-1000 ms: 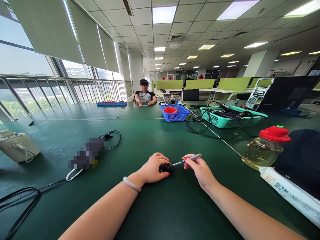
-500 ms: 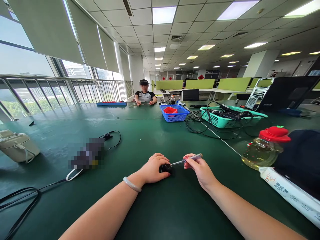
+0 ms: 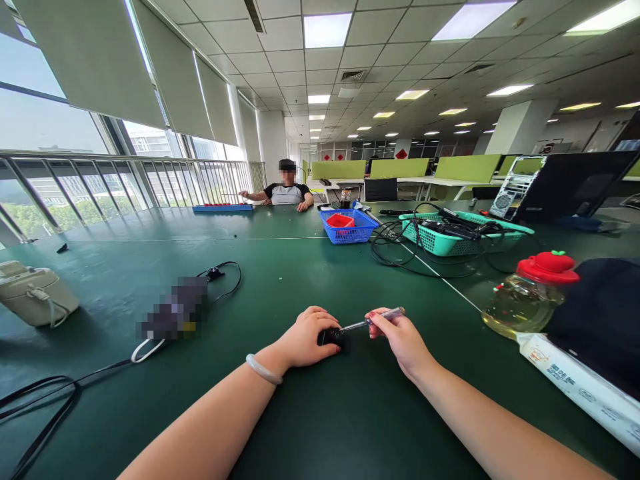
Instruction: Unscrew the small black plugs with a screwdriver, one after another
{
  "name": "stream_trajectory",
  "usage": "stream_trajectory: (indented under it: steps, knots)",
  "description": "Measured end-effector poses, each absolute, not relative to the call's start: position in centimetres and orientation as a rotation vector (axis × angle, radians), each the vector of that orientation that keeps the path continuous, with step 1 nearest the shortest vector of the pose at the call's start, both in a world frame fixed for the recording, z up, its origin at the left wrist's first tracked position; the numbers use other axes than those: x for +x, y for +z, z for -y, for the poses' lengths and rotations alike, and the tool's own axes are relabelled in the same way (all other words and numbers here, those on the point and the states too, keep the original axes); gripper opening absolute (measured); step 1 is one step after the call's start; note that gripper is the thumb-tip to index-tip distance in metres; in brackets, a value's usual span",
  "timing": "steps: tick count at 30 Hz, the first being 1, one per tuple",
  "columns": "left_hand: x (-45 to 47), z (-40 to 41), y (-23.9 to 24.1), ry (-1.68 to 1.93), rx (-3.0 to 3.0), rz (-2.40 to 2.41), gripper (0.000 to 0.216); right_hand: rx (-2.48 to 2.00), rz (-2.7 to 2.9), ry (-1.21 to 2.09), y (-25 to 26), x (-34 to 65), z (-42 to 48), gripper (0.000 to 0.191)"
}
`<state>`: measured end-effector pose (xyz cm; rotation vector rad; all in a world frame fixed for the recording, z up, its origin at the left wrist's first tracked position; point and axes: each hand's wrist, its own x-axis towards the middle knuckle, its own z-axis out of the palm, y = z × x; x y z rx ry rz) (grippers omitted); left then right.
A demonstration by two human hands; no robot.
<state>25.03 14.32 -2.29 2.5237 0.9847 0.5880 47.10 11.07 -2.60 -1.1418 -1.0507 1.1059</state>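
On the dark green tabletop, my left hand [image 3: 311,339] is closed around a small black block-like object [image 3: 330,337], whose exact kind I cannot make out. Its thumb lies along the near side and its fingers over the far side. My right hand [image 3: 397,337] pinches a screwdriver [image 3: 387,316] with a clear handle, tilted low and pointing left. The metal shaft's tip meets the right side of the black object. A pale bangle circles my left wrist.
Right of me stand a red-lidded bottle [image 3: 525,300] and a long white packet [image 3: 575,377]. Ahead are a blue basket [image 3: 350,233] and a turquoise basket [image 3: 445,247] with cables. A blurred dark item [image 3: 175,307] and a beige case [image 3: 35,293] lie left. A person [image 3: 289,193] sits opposite.
My hands, the black object and the screwdriver look almost unchanged. Across the table, the seated person has stretched one arm out toward the blue tray at the left.
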Motion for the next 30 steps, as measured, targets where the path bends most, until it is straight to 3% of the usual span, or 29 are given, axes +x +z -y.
stream_trajectory:
  steps: [30]
  knots:
    - [25.09,-14.51,-2.59,0.573,2.532,-1.025,0.037,-1.168,0.924,1.151,-2.87,47.04,-11.26,0.063]
